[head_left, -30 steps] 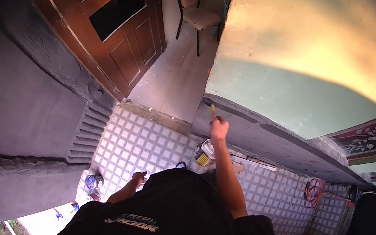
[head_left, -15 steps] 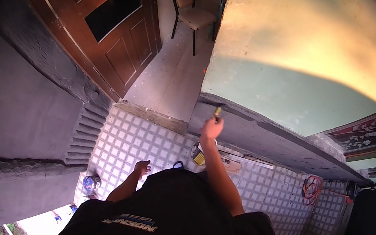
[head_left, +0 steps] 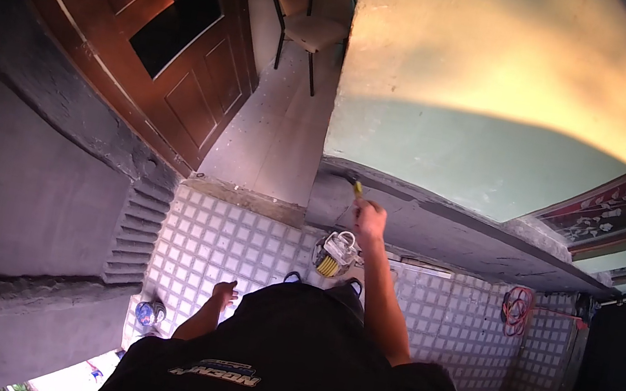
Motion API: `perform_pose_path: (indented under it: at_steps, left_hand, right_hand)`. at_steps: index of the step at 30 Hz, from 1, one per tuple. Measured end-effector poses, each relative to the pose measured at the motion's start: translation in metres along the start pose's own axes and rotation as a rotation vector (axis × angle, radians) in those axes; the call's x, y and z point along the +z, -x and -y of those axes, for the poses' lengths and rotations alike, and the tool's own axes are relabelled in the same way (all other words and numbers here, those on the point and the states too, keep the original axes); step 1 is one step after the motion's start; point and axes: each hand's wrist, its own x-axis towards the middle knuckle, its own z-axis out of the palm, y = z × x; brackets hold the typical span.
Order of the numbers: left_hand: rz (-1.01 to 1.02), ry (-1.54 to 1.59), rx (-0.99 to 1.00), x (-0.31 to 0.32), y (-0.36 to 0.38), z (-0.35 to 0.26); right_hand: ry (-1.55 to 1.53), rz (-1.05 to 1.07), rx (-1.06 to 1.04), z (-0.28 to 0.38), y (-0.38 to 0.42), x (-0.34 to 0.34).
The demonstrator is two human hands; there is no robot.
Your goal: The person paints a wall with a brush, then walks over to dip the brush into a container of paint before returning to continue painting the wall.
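My right hand (head_left: 368, 221) is closed around the yellow handle of a paintbrush (head_left: 357, 188). Its dark bristles meet the upper part of the grey wall base (head_left: 439, 232), near the corner by the doorway. Above that base rises a pale green wall (head_left: 436, 154). My left hand (head_left: 225, 293) hangs low over the tiled floor, fingers apart and holding nothing.
Near my feet stands a white-handled item with yellow coils (head_left: 331, 261). A can (head_left: 150, 312) sits at the lower left, and a red coiled cable (head_left: 516, 311) lies at right. Beyond the brown door (head_left: 199, 85) is a chair (head_left: 313, 30).
My right hand has shifted right and down, and the brush now leans left, its bristles nearer the wall corner. The view has moved slightly, showing more of the white-handled item and both feet.
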Motion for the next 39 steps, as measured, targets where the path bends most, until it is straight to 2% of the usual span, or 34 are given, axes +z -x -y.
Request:
perform_pose_path:
  at_steps: [4, 5, 6, 8, 9, 11, 13, 15, 16, 18, 22, 29, 33, 36, 39]
  left_hand:
    - [-0.037, -0.102, 0.022, 0.012, 0.017, -0.001]
    - [-0.028, -0.146, 0.052, 0.014, 0.02, -0.003]
    - [-0.018, -0.191, 0.085, 0.016, 0.021, -0.006]
    - [-0.001, -0.282, 0.148, 0.019, 0.026, -0.013]
    - [0.006, -0.326, 0.18, 0.018, 0.027, -0.015]
    - [0.016, -0.412, 0.239, 0.018, 0.03, -0.018]
    - [0.017, -0.455, 0.268, 0.02, 0.031, -0.025]
    - [-0.017, -0.067, 0.053, 0.025, 0.027, -0.039]
    - [0.019, -0.056, 0.08, 0.023, 0.02, -0.041]
    - [0.028, -0.04, 0.092, 0.024, 0.015, -0.047]
    - [0.055, -0.035, 0.109, 0.023, 0.016, -0.052]
    - [0.004, -0.079, 0.076, 0.013, 0.021, -0.025]
    - [0.029, -0.062, 0.003, 0.0, -0.009, 0.0]
    - [0.04, -0.056, 0.018, 0.002, -0.013, -0.005]
    - [0.047, -0.046, 0.03, 0.006, -0.007, -0.009]
  right_hand:
    - [-0.112, -0.323, -0.069, -0.014, 0.0, -0.062]
    - [-0.117, -0.434, -0.108, -0.017, -0.001, -0.068]
    - [-0.12, -0.441, -0.11, -0.02, -0.003, -0.07]
    - [-0.127, -0.683, -0.205, -0.026, -0.008, -0.069]
    - [-0.131, -0.688, -0.204, -0.03, -0.014, -0.064]
    - [-0.199, -0.47, -0.237, -0.038, -0.028, -0.042]
    - [-0.2, -0.296, -0.122, -0.016, -0.002, 0.0]
    - [-0.207, -0.131, 0.005, -0.005, 0.016, 0.034]
    - [-0.209, -0.129, 0.006, 0.0, 0.022, 0.044]
    - [-0.134, 0.206, 0.122, 0.006, 0.028, 0.055]
    - [-0.123, 0.363, 0.144, -0.001, 0.018, 0.048]
    - [-0.278, 0.017, 0.095, 0.0, 0.007, -0.041]
    - [-0.553, -0.437, -0.024, -0.004, 0.004, -0.08]
    - [-0.486, -0.5, -0.044, -0.001, -0.002, -0.078]
    - [-0.406, -0.422, -0.053, -0.007, -0.001, -0.03]
